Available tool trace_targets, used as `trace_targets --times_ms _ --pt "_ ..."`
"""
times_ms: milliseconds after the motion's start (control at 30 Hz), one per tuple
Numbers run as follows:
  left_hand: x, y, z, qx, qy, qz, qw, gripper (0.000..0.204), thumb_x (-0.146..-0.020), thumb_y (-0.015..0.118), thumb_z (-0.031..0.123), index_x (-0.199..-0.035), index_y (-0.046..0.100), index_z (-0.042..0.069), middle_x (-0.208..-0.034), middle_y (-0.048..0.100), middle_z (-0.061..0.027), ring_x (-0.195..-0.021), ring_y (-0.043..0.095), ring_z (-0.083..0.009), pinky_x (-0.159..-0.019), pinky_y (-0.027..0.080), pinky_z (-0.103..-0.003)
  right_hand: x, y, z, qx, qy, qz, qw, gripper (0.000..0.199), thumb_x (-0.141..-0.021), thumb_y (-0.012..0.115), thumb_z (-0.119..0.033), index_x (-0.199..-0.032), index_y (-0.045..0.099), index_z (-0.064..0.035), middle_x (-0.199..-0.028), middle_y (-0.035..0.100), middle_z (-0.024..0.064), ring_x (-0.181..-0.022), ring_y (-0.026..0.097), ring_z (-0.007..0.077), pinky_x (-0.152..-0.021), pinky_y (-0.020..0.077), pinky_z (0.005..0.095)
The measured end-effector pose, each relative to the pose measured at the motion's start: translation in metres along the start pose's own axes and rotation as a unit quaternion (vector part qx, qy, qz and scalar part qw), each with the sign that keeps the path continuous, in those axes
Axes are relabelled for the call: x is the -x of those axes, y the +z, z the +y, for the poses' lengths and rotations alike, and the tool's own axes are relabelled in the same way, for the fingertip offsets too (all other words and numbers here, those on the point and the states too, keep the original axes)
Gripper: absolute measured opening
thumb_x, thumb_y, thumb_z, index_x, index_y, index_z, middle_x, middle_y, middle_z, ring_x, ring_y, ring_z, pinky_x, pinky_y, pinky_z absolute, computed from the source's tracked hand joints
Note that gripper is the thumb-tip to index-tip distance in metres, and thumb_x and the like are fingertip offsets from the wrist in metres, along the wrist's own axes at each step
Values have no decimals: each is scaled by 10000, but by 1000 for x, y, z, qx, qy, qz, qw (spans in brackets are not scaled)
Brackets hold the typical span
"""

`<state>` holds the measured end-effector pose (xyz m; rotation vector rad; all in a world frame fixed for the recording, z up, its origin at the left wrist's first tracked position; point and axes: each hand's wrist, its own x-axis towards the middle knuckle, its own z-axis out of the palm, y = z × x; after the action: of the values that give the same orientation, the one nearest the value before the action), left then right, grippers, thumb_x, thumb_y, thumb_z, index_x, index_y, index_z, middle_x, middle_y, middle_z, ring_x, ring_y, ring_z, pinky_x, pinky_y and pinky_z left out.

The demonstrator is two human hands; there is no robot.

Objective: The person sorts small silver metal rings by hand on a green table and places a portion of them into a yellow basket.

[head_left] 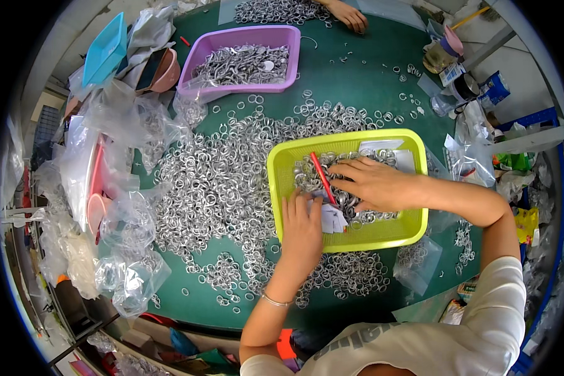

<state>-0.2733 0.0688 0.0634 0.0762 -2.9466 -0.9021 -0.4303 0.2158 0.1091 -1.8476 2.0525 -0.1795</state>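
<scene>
While both hands sort metal rings (357, 210) in the yellow-green tray (413, 229) at 3 o'clock, right hand (373, 183) fingers pinch a red pen (323, 178), left hand (302, 227) fingers lie flat together; gathering 1 batch likely follows.

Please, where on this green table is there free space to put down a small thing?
Bare green table lies between the purple tray and the bottles, with few stray rings. Left of the yellow-green tray, the ring pile covers everything.
</scene>
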Motion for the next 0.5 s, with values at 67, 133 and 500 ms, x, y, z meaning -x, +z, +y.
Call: trace_targets --times_ms 67,133,500 --pt "-2 -9 -7 9 38 19 999 331 -722 565 -42 -1041 490 1 -1260 402 -217 -1244 317 -437 -1039 264 -534 11 6 -6 34 24 -27 999 488 -756 665 -192 -1175 500 -3 -1318 409 149 -1233 375 296 -950 343 394" --pt "2 -15 -9 -11 67 26 997 215 -722 579 -33 -909 487 20 -1115 497 -168 -1126 449 -385 -1031 273 -537 27 0 -11 71 25 -30 997 500 -742 670 -197 -1173 502 -8 -1310 416 148 -1235 377 281 -936 348 384" --pt "46 -12 2 77 84 79 990 179 -716 556 -67 -869 520 17 -806 582 -114 -776 578 -295 -881 448 -441 1 -3 -41 62 -40 62 995 267 -714 621 -159 -959 626 -54 -1210 507 88 -1194 418 256 -961 343 358"
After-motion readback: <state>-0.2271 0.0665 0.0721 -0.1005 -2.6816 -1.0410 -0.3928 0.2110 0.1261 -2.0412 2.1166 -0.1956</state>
